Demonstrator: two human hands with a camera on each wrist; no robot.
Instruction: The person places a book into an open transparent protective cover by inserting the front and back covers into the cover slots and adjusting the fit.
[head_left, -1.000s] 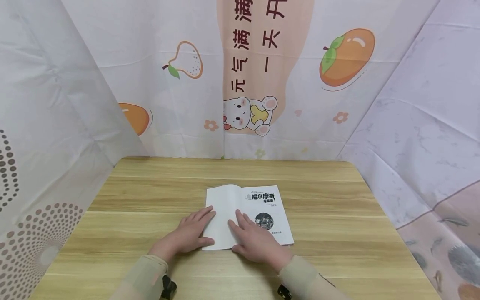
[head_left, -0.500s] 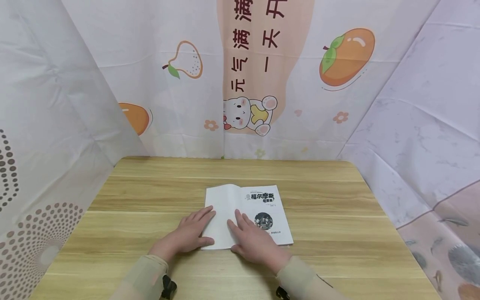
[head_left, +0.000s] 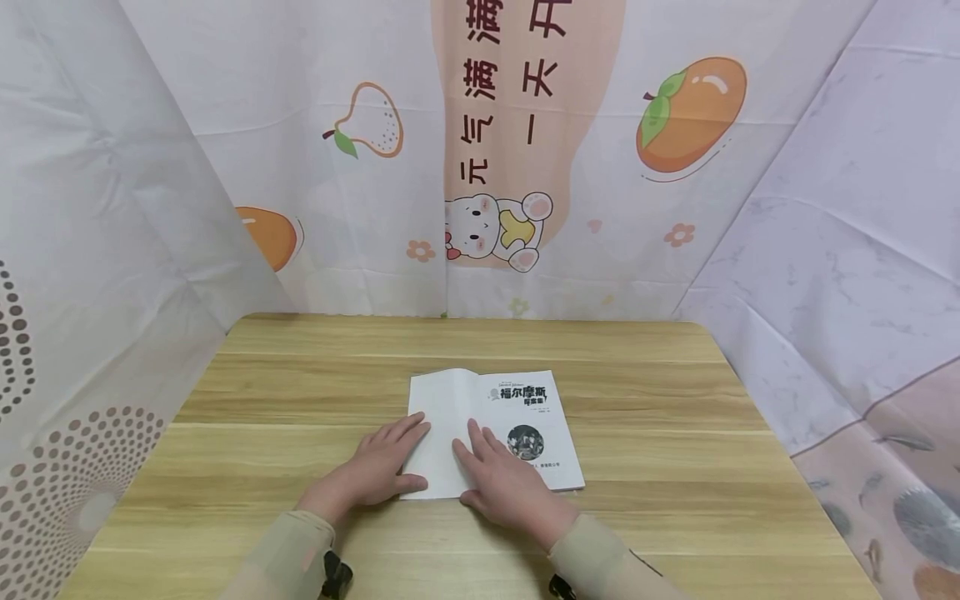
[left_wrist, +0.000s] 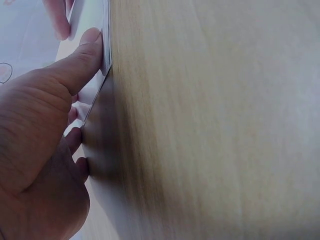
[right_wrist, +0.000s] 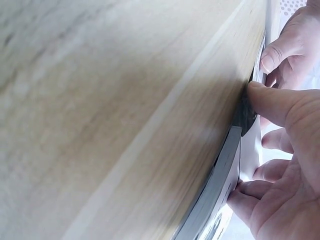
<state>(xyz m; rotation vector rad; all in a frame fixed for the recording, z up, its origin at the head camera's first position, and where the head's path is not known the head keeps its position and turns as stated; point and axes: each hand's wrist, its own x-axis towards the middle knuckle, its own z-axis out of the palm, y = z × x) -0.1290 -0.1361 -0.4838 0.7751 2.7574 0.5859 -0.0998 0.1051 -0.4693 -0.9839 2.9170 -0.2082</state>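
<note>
An open book [head_left: 561,437] lies on the wooden table, its left side a blank white page [head_left: 442,400] and its right side a title page with dark Chinese lettering and a round dark picture. My left hand [head_left: 378,467] rests flat at the book's left edge, fingertips and thumb on the blank page. Spread fingers of my right hand [head_left: 504,485] press near the fold, covering the lower part of the title page. In the right wrist view, the thumb of the right hand [right_wrist: 295,160] lies along the book's near edge, and the page block shows its thickness.
The wooden table [head_left: 675,467] extends round the book on all sides. Behind it hangs a white curtain [head_left: 360,217] with fruit and cartoon prints. Fabric sheets flank the left and right. Dark wrist-camera mounts [head_left: 337,575] sit under both forearms.
My right hand and the book's right side have shifted very slightly left. The left hand stays practically in place.
</note>
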